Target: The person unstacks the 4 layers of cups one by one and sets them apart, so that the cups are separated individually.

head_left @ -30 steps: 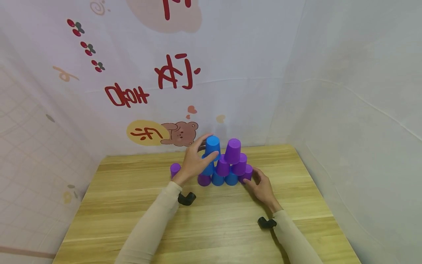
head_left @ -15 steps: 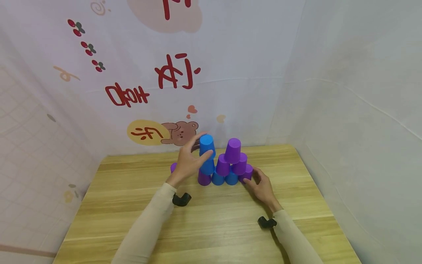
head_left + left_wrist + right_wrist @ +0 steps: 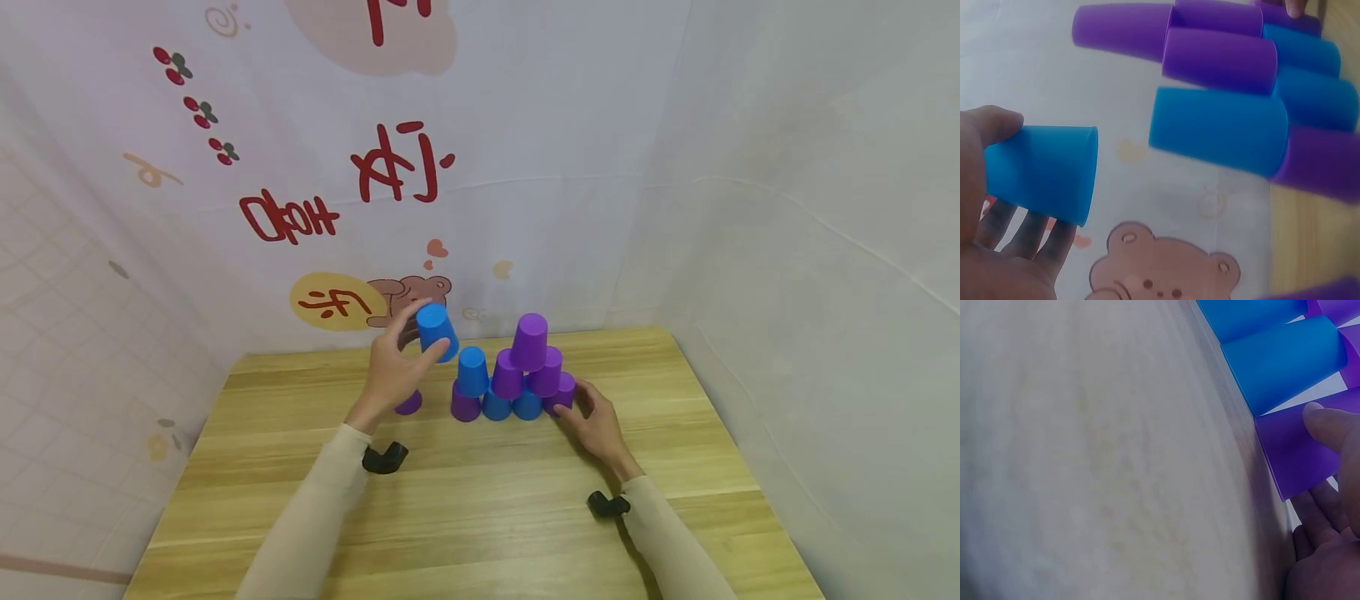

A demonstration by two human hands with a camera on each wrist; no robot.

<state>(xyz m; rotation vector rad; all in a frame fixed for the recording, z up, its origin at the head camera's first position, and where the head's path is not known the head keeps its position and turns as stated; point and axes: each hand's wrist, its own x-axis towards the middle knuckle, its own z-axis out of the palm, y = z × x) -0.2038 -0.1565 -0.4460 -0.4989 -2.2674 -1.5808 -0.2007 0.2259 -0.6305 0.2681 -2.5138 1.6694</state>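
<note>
My left hand grips an upside-down blue cup in the air, thumb on its near side and fingers behind it. Right of that cup stands a stack of upside-down cups. Its bottom row alternates a purple cup at the left end, two blue cups and a purple cup at the right end. Above sit a blue cup and two purple cups, topped by one purple cup. My right hand holds the right-end purple cup at the table, thumb in front and fingers around its far side.
A separate purple cup stands on the wooden table left of the stack, partly covered by my left hand. A printed white cloth hangs behind the table. Black angled pieces sit at both wrists.
The left hand has moved the blue cup leftward, away from the stack's upper level, uncovering the blue cup in the second row. The right hand stays in place.
</note>
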